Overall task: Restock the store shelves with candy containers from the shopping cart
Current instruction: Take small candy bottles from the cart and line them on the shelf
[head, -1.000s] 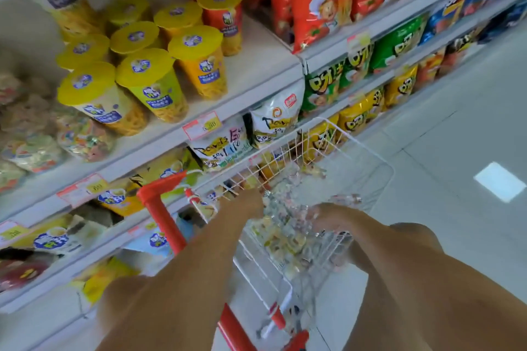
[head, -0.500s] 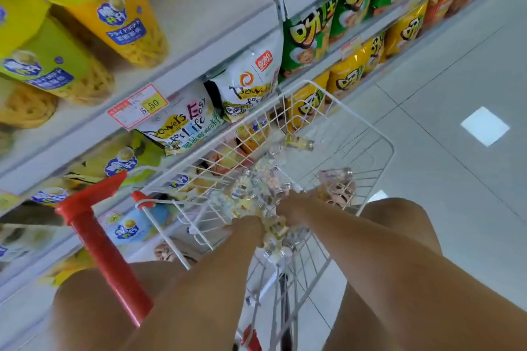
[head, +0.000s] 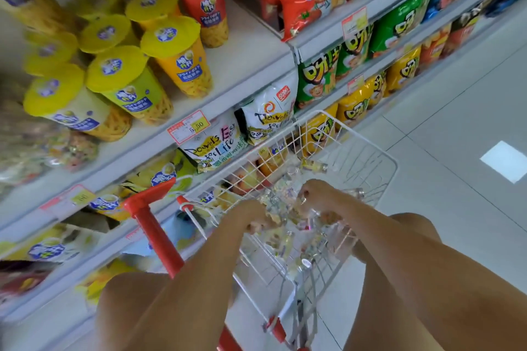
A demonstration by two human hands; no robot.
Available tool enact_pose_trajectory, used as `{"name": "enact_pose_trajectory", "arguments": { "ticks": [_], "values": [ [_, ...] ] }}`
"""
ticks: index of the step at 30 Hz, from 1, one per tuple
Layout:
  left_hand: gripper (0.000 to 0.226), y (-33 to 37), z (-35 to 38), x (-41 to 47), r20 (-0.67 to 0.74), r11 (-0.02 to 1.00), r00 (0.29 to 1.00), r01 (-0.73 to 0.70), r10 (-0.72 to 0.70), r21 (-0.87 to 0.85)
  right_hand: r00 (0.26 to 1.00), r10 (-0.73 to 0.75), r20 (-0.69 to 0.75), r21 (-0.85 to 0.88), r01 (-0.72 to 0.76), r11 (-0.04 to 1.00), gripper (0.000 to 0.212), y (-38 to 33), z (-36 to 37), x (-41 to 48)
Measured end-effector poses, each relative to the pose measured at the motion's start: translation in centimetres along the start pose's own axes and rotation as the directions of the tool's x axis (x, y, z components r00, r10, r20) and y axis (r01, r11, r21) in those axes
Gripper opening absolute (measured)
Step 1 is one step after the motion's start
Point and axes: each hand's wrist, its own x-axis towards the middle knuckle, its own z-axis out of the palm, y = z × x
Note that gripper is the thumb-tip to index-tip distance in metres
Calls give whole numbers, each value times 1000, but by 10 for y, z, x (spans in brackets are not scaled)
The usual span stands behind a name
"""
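Both my forearms run down and forward into the white wire cart (head: 368, 148) and converge over its basket. My left hand (head: 251, 216) is knuckles-up with the wrist bent down. Its fingers curl inward against the near side of a clump of candy containers (head: 281, 202). My right hand (head: 319, 196) comes in from the opposite side, and its fingertips (head: 304, 200) hook over the top of the same clump, toward the shelves. The two hands grip the clump between them. Blur keeps me from telling which bottle each finger has.

The containers are small clear bottles with silver caps, filled with pale sweets. In the clump they point every which way. Others lie loose in the basket. The far bottle (head: 313, 166), near the cart's front end, is on its side with its long axis running left to right and its cap to the right. The near bottle (head: 299, 263), below my hands, lies tilted with its cap showing toward me.

The cart stands just beside the store shelves (head: 251, 65), with its red handle post (head: 151, 225) to the left of my left arm. Yellow-lidded cups (head: 128, 85) stand on the shelf above.
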Motion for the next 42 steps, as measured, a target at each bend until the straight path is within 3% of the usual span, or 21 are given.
{"name": "enact_pose_trajectory", "arguments": {
  "ticks": [2,3,5,7,8,10,12,17,21,24,26,28,32,35,42],
  "values": [
    [42,-16,-19,-27,-96,958,994,-68,43,-279,990,-61,-130,164,82,983,23,-14,-23,-22],
    [44,-26,-26,-42,-136,886,988,-130,77,-444,980,-80,-182,264,128,956,20,-24,-34,-33],
    [28,-45,-36,-78,-196,638,965,-264,176,-723,954,-135,-267,377,232,897,18,-46,-53,-62],
    [12,-67,-43,-116,-297,403,911,-395,285,-826,924,-203,-324,410,330,850,19,-75,-65,-94],
    [12,-78,-44,-135,-368,306,871,-465,326,-831,910,-244,-336,441,381,812,25,-94,-69,-112],
    [34,-101,-48,-173,-536,162,774,-609,336,-777,850,-353,-392,449,511,733,32,-134,-74,-148],
    [47,-121,-52,-213,-672,112,674,-726,306,-678,755,-479,-447,387,646,657,31,-176,-80,-180],
    [50,-182,-64,-302,-888,30,437,-899,142,-437,493,-731,-472,229,869,439,29,-284,-84,-248],
    [33,-240,-78,-365,-974,79,227,-971,-26,-228,309,-820,-481,167,951,260,33,-363,-79,-286],
    [32,-293,-99,-394,-976,277,87,-950,-200,-141,174,-853,-492,99,985,144,36,-425,-74,-298],
    [38,-329,-119,-406,-947,395,-3,-909,-323,-132,123,-873,-473,61,992,107,39,-469,-68,-297],
    [31,-358,-143,-416,-923,505,-62,-850,-380,-151,96,-894,-437,-14,993,114,40,-512,-61,-292],
    [30,-401,-188,-427,-923,646,-68,-733,-380,-212,89,-933,-348,-223,959,175,41,-585,-39,-275],
    [33,-421,-209,-425,-932,715,-10,-644,-362,-271,113,-954,-276,-312,929,200,43,-621,-21,-262],
    [25,-444,-233,-416,-945,772,100,-552,-313,-314,143,-971,-191,-444,870,216,45,-658,-2,-244]
  ]
}}
